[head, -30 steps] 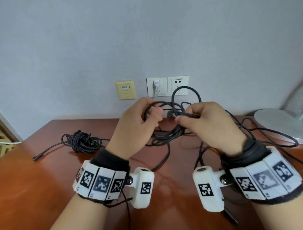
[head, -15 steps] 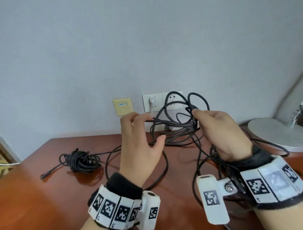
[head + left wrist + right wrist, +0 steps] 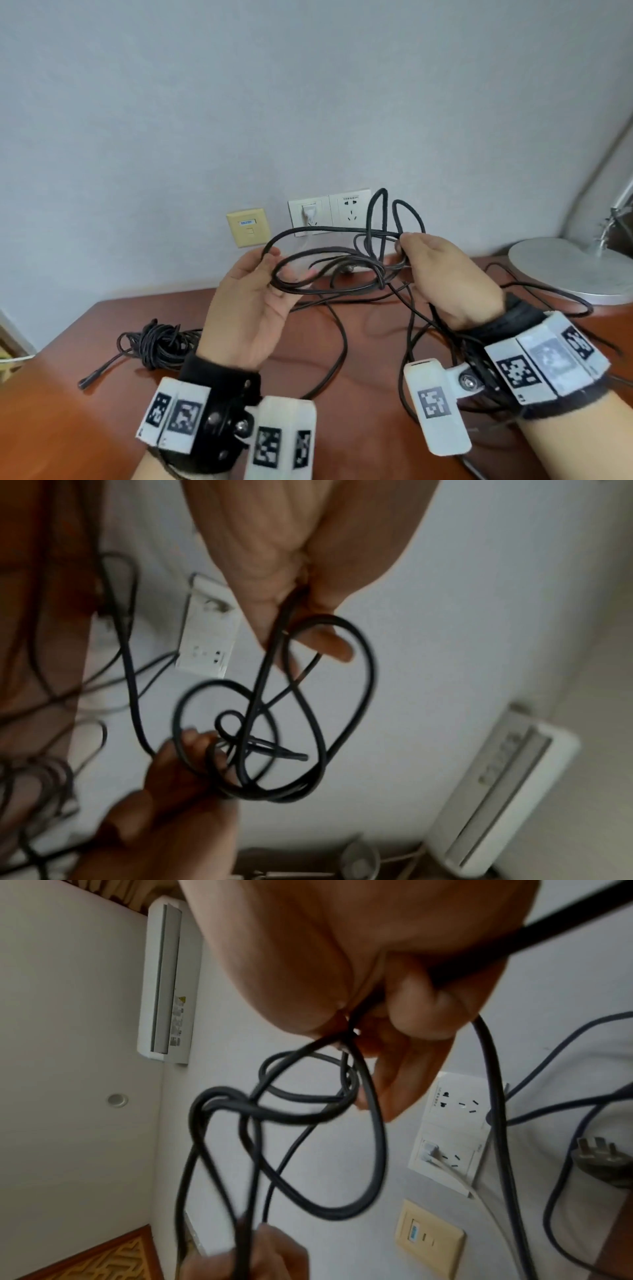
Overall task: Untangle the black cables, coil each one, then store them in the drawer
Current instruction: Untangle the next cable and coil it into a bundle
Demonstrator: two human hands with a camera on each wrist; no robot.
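A tangled black cable (image 3: 342, 270) hangs in loose loops between both hands, above the wooden desk (image 3: 68, 394). My left hand (image 3: 284, 265) grips one side of the loops, and the left wrist view shows the strand (image 3: 342, 642) pinched between thumb and fingers. My right hand (image 3: 402, 241) pinches the other side, where several loops stand up. In the right wrist view the cable (image 3: 369, 1137) runs out of that pinch. More of it trails down over the right wrist onto the desk. A second black cable (image 3: 161, 342) lies bundled at the desk's left. No drawer is in view.
White wall sockets (image 3: 349, 209), one with a white plug (image 3: 309, 212), and a yellow wall plate (image 3: 247, 229) sit behind the hands. A silver lamp base (image 3: 565, 267) stands at the right. A black plug (image 3: 603, 1161) lies near the wall.
Both hands have risen and moved apart, stretching the loops wider between them. The left hand has turned and opened its grip around the loops. The view has tilted up.
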